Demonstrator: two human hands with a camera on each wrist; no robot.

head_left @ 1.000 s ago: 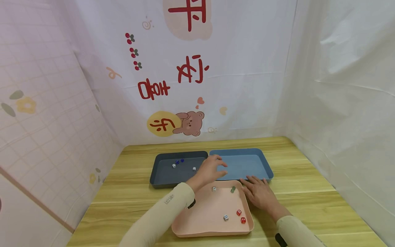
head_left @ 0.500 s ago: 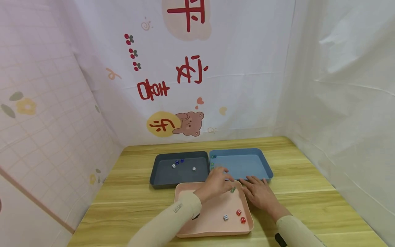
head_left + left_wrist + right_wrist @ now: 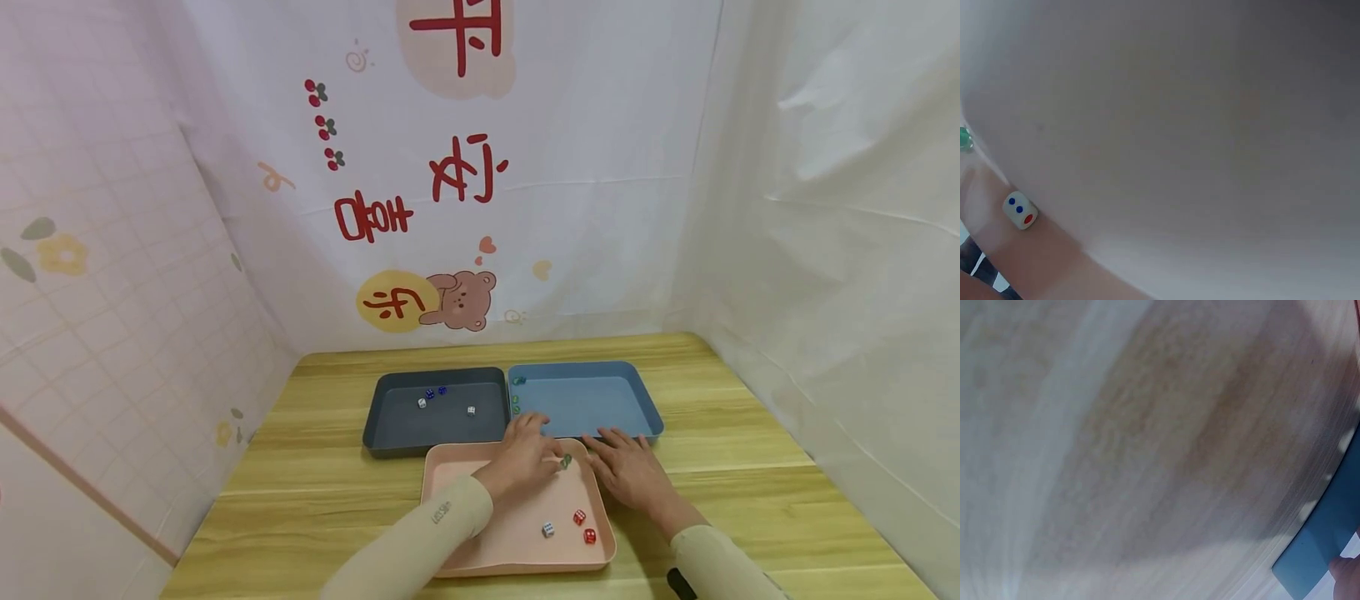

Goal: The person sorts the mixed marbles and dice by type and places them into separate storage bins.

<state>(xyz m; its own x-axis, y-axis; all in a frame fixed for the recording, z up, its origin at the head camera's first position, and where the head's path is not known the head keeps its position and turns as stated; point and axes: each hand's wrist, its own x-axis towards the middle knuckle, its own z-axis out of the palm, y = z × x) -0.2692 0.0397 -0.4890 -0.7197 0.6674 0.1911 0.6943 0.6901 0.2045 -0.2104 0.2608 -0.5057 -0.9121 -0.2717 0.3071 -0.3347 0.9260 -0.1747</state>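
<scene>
My left hand is over the back of the pink tray, fingers bent downward, fingertips partly hidden. Close beside its fingers lie green dice. In the left wrist view a white die lies on the tray, and a green die shows at the left edge. Nearer the tray's front are another white die and two red dice, one behind the other. My right hand rests with fingers extended at the front edge of the light blue tray, beside the pink tray's right rim.
Several green dice lie along the light blue tray's left side. The dark grey tray beside it holds two blue dice and two white dice, one at its right. All trays stand on a wooden table.
My left hand has moved from the light blue tray back over the pink tray, uncovering green dice in the light blue one. My right hand stays put.
</scene>
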